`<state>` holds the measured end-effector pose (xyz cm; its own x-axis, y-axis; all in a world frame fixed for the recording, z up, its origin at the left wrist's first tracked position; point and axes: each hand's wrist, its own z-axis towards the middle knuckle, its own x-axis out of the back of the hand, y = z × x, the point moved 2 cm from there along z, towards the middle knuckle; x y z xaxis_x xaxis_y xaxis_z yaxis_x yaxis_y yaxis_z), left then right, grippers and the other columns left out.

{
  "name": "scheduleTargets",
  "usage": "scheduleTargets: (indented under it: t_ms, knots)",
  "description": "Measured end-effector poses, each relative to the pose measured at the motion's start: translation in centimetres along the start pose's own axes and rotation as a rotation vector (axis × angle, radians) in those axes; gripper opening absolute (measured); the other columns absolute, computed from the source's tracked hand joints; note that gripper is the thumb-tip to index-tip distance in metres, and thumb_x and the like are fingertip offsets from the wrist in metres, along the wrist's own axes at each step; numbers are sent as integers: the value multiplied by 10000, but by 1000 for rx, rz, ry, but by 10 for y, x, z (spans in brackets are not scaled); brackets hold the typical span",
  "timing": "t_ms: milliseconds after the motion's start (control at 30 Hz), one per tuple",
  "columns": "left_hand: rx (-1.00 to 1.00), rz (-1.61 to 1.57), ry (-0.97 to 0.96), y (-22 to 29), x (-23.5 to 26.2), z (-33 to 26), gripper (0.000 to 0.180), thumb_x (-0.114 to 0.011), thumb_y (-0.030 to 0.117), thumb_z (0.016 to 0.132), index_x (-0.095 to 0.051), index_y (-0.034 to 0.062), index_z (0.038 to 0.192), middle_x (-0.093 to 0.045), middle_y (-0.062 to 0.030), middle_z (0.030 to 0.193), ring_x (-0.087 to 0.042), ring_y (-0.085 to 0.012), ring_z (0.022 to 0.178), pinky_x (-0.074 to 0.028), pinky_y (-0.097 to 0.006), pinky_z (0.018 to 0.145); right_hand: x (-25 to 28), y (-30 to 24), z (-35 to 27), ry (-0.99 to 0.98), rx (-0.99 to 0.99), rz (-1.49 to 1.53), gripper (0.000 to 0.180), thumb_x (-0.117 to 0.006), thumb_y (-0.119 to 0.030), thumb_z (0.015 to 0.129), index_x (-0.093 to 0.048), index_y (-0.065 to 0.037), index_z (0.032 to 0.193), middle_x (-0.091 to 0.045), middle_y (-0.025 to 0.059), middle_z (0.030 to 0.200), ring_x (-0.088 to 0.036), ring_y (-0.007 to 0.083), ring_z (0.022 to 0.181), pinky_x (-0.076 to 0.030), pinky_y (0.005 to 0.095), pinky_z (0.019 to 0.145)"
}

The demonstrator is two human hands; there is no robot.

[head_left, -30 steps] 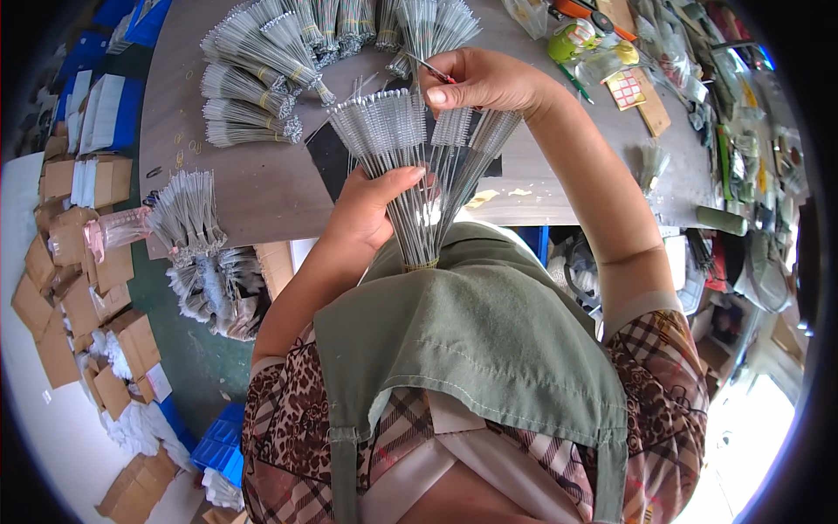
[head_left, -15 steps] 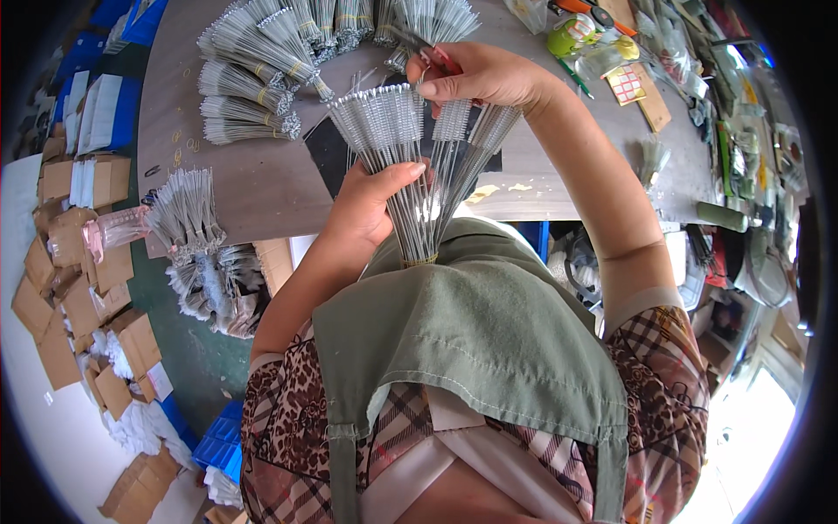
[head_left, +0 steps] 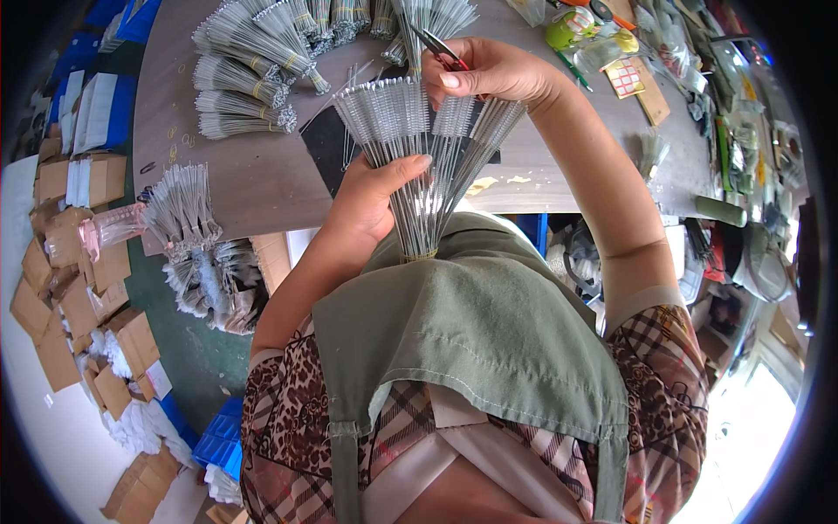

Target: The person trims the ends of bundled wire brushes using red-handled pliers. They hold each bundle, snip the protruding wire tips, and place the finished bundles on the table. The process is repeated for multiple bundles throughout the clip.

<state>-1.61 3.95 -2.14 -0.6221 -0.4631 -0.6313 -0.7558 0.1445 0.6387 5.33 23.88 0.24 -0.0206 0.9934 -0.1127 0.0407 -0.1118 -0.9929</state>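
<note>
Wire brushes (head_left: 419,166), fanned out in one bunch, stand above the edge of the grey table (head_left: 253,175). The left hand (head_left: 371,196) grips their thin stems, fingers closed around them. The right hand (head_left: 489,74) touches the bristle tips and holds small scissors (head_left: 436,45) in curled fingers.

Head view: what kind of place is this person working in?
Probably a small workshop or packing room. The left hand holds a fanned bundle of wire brushes, many banded bundles lie on the grey worktable, and cardboard boxes crowd the floor.
</note>
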Motion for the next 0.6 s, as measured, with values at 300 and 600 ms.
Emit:
scheduleTargets:
  t_ms: [300,600]
  knots:
    - [-84,59,-9,-6,5,3,219,-620,98,774,-567,-32,941,-617,-118,822,-624,-193,729,-546,-345,676,-4,-9,0,68,-107,-105,288,-643,-318,813,-536,-51,821,-481,-23,695,-503,87,720,-422,216,708]
    - [-21,59,-8,1,0,-3,257,-677,69,733,-570,3,958,-598,-49,849,-570,-133,735,-474,-277,672,-2,-11,0,-3,50,-24,364,-651,-398,790,-518,-60,821,-478,-18,724,-516,97,762,-423,243,732]
